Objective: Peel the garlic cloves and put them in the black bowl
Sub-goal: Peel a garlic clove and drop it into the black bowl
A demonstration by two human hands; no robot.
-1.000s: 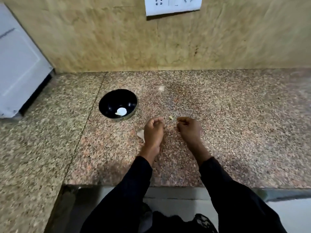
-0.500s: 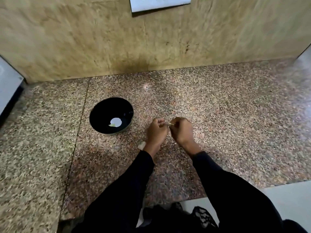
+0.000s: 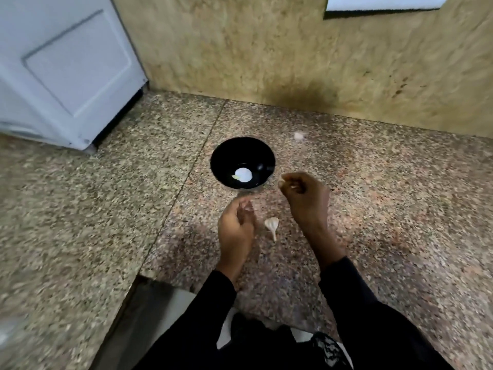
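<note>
- On the speckled granite bench (image 3: 400, 209), a black bowl (image 3: 241, 150) is sitting just left of centre, near the back wall (image 3: 266, 62).
- Inside the bowl, one pale peeled garlic clove (image 3: 243, 174) is lying on the bottom, towards the near side.
- Between the two hands, a papery piece of garlic skin with a thin stem (image 3: 272, 226) is lying on the bench, apart from both of them.
- The right hand (image 3: 304, 198) is hovering just right of the bowl's near rim with its fingers curled in; something small and pale is showing at the fingertips, but motion blur is making it impossible to say whether it is a clove or a scrap of skin.
- The left hand (image 3: 236, 231) is sitting nearer the person, just below the bowl, its fingers loosely curled; blur is hiding whether it is gripping anything.
- Farther back, a small pale scrap (image 3: 299, 135) is resting on the bench to the right of the bowl.
- A white appliance (image 3: 66, 70) is standing at the far left, and black sleeves (image 3: 373, 316) are covering both forearms.
</note>
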